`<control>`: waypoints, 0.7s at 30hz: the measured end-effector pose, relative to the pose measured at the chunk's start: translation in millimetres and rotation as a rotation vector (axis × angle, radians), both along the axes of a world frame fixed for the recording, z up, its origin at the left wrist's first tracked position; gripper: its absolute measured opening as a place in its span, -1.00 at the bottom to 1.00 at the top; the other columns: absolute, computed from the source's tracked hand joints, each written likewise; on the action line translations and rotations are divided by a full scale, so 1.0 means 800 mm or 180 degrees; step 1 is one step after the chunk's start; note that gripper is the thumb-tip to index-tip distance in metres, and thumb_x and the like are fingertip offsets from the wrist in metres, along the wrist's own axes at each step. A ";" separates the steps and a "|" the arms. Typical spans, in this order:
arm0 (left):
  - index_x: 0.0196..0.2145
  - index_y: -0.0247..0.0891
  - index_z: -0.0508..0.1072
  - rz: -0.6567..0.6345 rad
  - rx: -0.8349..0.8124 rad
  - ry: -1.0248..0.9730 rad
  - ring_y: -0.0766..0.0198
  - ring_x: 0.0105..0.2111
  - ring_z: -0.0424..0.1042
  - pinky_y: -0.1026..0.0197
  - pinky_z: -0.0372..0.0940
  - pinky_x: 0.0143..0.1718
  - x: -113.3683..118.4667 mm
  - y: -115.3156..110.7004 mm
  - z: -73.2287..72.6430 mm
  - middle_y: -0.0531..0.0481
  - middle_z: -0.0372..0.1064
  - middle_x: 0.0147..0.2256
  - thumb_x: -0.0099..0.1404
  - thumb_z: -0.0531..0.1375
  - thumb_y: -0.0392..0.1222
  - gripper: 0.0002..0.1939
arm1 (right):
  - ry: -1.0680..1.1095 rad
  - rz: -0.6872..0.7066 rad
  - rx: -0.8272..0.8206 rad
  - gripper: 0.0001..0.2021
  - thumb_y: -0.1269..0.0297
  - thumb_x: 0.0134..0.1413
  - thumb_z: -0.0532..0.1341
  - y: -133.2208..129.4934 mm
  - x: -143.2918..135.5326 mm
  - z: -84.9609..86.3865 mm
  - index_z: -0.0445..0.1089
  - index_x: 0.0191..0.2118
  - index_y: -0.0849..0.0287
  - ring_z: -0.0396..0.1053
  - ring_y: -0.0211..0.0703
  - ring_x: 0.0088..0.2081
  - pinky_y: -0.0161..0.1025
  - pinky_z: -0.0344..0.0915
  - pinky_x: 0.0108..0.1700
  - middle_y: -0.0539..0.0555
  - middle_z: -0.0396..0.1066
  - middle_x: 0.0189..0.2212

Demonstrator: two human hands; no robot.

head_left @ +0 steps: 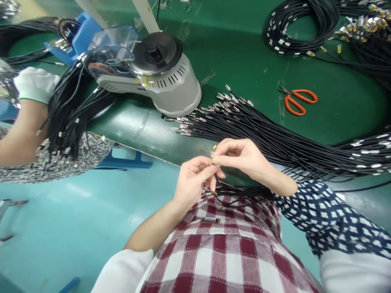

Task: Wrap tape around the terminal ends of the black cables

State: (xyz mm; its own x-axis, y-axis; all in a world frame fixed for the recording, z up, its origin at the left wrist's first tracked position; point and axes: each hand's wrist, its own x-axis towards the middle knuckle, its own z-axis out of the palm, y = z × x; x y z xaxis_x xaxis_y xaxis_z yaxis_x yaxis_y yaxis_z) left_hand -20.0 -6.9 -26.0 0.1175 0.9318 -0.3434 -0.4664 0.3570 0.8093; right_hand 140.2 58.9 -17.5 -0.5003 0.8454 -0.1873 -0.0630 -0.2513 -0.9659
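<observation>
Your left hand [194,178] and right hand [241,158] meet to the right of the grey machine [174,85] and nearer you, fingertips pinched narrow on a tiny cable end [212,154] with yellow on it. That one looks part-way through; your fingers hide whether the yellow is fully on. Nearer you still from the machine, black cables [241,191] lie against your apron [220,252], a few showing yellow specks. Just right of the machine, a fanned bundle [259,130] on the tabletop [238,73] shows mostly pale ends, probably left to do. Well right of it, yellow-tagged ends [366,26] look finished.
</observation>
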 end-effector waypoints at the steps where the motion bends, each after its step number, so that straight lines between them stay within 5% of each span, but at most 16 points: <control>1: -0.43 -0.32 0.48 -0.0001 0.0019 0.0017 0.41 -0.75 0.36 0.43 0.09 -0.74 0.000 0.000 0.000 -0.03 0.55 -0.51 0.16 0.38 -0.18 -0.82 | 0.0011 0.0028 -0.0080 -0.81 0.19 -0.14 0.47 0.001 0.000 -0.001 0.57 -0.42 0.17 0.41 -0.22 -0.35 -0.25 0.33 -0.29 0.03 0.49 -0.37; 11: -0.41 -0.35 0.52 -0.0471 -0.0157 -0.0521 0.42 -0.75 0.35 0.42 0.20 -0.73 -0.009 0.004 -0.010 -0.05 0.53 -0.52 0.20 0.36 -0.10 -0.77 | 0.0015 0.0540 0.0368 -0.91 0.28 0.03 0.38 0.015 0.000 0.005 0.55 -0.41 0.19 0.42 -0.23 -0.27 -0.23 0.33 -0.16 0.03 0.45 -0.32; 16: -0.42 -0.35 0.49 -0.0562 -0.0357 -0.0737 0.45 -0.76 0.33 0.45 0.16 -0.73 -0.015 0.005 -0.019 -0.03 0.50 -0.53 0.19 0.37 -0.08 -0.74 | -0.0588 0.0425 0.1325 -0.91 0.37 0.15 0.28 0.018 0.000 0.005 0.52 -0.37 0.18 0.43 -0.19 -0.22 -0.20 0.33 -0.10 0.05 0.45 -0.28; 21: -0.38 -0.32 0.48 -0.0101 -0.0225 0.0065 0.40 -0.71 0.37 0.38 0.19 -0.70 -0.030 -0.009 -0.016 -0.10 0.57 -0.41 0.17 0.38 -0.06 -0.74 | -0.2416 -0.0113 0.2855 -0.90 0.30 0.23 0.25 0.028 0.007 0.000 0.52 -0.25 0.14 0.42 -0.08 -0.17 -0.10 0.18 -0.14 0.09 0.51 -0.19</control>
State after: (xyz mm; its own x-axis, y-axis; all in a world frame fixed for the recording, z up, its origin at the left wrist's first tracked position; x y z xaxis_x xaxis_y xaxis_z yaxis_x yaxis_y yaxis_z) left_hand -44.3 -14.5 -38.6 0.1387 0.9011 -0.4108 -0.4376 0.4279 0.7908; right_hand 146.0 81.0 -17.5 -0.4900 0.8374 0.2422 0.6116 0.5282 -0.5890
